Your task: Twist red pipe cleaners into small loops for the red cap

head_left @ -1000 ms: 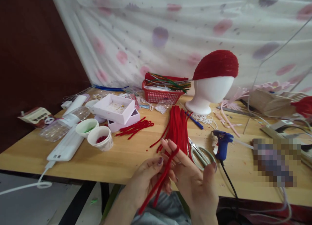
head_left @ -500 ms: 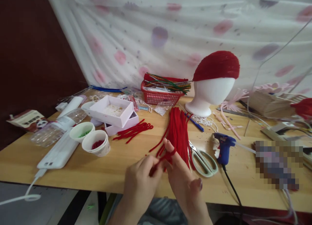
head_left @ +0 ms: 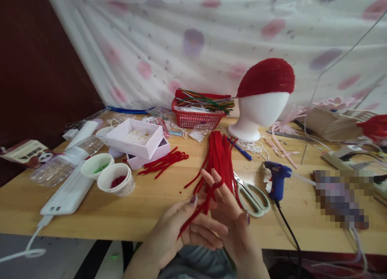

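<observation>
A red pipe cleaner point(head_left: 198, 211) runs between my two hands. My left hand point(head_left: 178, 226) pinches it under the thumb, its lower end hanging across the palm and its other fingers pointing right. Around a finger of my right hand point(head_left: 232, 222) the same stem is looped near the tip. The right fingers are mostly stretched out, the thumb held apart. Just behind the hands lies a thick bundle of red pipe cleaners point(head_left: 219, 154), its near end partly hidden by my fingers. To the left rests a small pile of red stems with looped ends point(head_left: 165, 163).
Scissors point(head_left: 252, 196) and a blue glue gun point(head_left: 276, 180) lie to the right. Paper cups point(head_left: 130, 186), white boxes point(head_left: 151, 144) and a power bank point(head_left: 66, 196) stand left. Behind are a red basket point(head_left: 196, 119) and a white head form point(head_left: 256, 113) with a red cap.
My left hand has turned palm up and spread its fingers, showing more of the pipe cleaner. The loop stays on my right finger. The view has shifted slightly.
</observation>
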`<state>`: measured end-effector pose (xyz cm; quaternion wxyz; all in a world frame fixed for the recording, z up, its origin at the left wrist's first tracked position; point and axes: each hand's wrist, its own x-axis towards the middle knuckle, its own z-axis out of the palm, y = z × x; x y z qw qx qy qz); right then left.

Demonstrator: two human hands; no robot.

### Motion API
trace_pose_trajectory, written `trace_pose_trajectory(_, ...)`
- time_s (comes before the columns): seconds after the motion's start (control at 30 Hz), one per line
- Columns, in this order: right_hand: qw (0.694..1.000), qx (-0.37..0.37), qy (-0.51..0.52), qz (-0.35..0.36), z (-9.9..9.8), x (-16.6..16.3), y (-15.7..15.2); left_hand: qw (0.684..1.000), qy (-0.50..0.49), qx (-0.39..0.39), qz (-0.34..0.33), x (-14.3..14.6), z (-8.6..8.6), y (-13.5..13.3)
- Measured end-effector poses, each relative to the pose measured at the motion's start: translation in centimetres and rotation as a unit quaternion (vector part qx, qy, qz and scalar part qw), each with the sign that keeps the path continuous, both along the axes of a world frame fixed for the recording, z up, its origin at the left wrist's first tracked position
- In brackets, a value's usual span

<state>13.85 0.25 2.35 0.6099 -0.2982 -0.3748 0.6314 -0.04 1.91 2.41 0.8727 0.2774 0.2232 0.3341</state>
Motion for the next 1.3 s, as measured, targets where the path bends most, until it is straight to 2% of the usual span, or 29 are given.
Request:
trace_pose_trajectory(0.13,1.0,-0.002,0.009,0.024,0.8,0.2,-0.1,0.977,-0.17,-0.091,-0.094,0.0,-0.5,0.8)
trace_pose_trajectory(0.3,0.998,-0.009,0.032,0.05,0.6,0.5,0.1,0.959,-0.241,-0.104,-0.106,1.5,-2.0,0.5)
trace_pose_trajectory(0.37,0.996,-0.013,0.042,0.072,0.6,0.8,0.0,0.972,-0.209,-0.086,-0.073,2.1,-2.4,0.2)
trace_pose_trajectory(0.43,0.995,-0.019,0.05,0.087,0.6,1.2,-0.1,0.991,-0.126,-0.046,-0.002,2.5,-2.3,-0.1)
trace_pose_trajectory(0.5,0.995,-0.015,0.05,0.082,0.5,1.4,-0.1,0.995,0.003,0.033,0.093,2.7,-1.9,-0.3)
trace_pose_trajectory(0.53,0.996,-0.005,0.045,0.074,0.4,1.5,-0.1,0.98,0.084,0.101,0.152,2.6,-1.6,-0.4)
trace_pose_trajectory(0.57,0.997,0.013,0.037,0.065,0.3,1.5,0.0,0.941,0.173,0.189,0.219,2.5,-1.3,-0.4)
trace_pose_trajectory(0.6,0.997,0.035,0.028,0.057,0.1,1.5,0.0,0.873,0.259,0.299,0.285,2.2,-1.1,-0.3)
trace_pose_trajectory(0.63,0.997,0.061,0.018,0.049,-0.1,1.4,0.1,0.774,0.333,0.416,0.343,1.9,-0.8,-0.2)
trace_pose_trajectory(0.67,0.995,0.087,0.009,0.041,-0.4,1.3,0.1,0.656,0.388,0.521,0.385,1.6,-0.6,-0.1)
trace_pose_trajectory(0.7,0.994,0.109,0.0,0.032,-0.6,1.3,0.1,0.541,0.421,0.602,0.41,1.3,-0.4,0.1)
trace_pose_trajectory(0.73,0.992,0.126,-0.009,0.024,-0.7,1.2,0.1,0.449,0.439,0.656,0.419,1.1,-0.3,0.3)
trace_pose_trajectory(0.77,0.99,0.136,-0.015,0.018,-0.8,1.2,0.1,0.393,0.445,0.685,0.422,0.9,-0.2,0.4)
trace_pose_trajectory(0.8,0.99,0.14,-0.02,0.012,-0.8,1.1,0.0,0.376,0.444,0.694,0.425,0.8,-0.1,0.4)
trace_pose_trajectory(0.83,0.99,0.142,-0.022,0.005,-0.7,1.1,-0.1,0.394,0.439,0.684,0.428,0.8,0.1,0.3)
trace_pose_trajectory(0.87,0.99,0.142,-0.02,-0.002,-0.5,1.0,-0.1,0.441,0.43,0.662,0.427,0.8,0.2,0.1)
trace_pose_trajectory(0.9,0.99,0.141,-0.015,-0.01,-0.2,1.0,-0.2,0.509,0.416,0.623,0.425,0.9,0.3,-0.2)
trace_pose_trajectory(0.93,0.99,0.137,-0.007,-0.018,0.1,1.0,-0.3,0.59,0.394,0.563,0.424,1.0,0.4,-0.5)
trace_pose_trajectory(1.0,0.992,0.126,0.016,-0.03,0.7,0.9,-0.4,0.751,0.324,0.389,0.423,1.0,0.6,-0.9)
trace_pose_trajectory(1.03,0.992,0.12,0.029,-0.032,0.9,0.9,-0.4,0.813,0.277,0.291,0.421,0.9,0.7,-0.8)
trace_pose_trajectory(1.07,0.992,0.116,0.042,-0.034,1.0,0.9,-0.3,0.858,0.224,0.195,0.418,0.7,0.7,-0.6)
trace_pose_trajectory(1.1,0.991,0.116,0.054,-0.034,1.1,1.0,-0.3,0.889,0.176,0.11,0.408,0.5,0.6,-0.3)
trace_pose_trajectory(1.17,0.989,0.121,0.075,-0.029,1.0,1.1,-0.3,0.927,0.111,-0.026,0.359,0.3,0.3,0.5)
trace_pose_trajectory(1.23,0.989,0.118,0.09,-0.02,0.8,1.2,-0.3,0.96,0.062,-0.129,0.24,0.4,-0.4,1.0)
trace_pose_trajectory(1.3,0.991,0.09,0.099,-0.01,0.5,1.4,-0.5,0.982,-0.005,-0.167,0.082,1.1,-0.9,0.9)
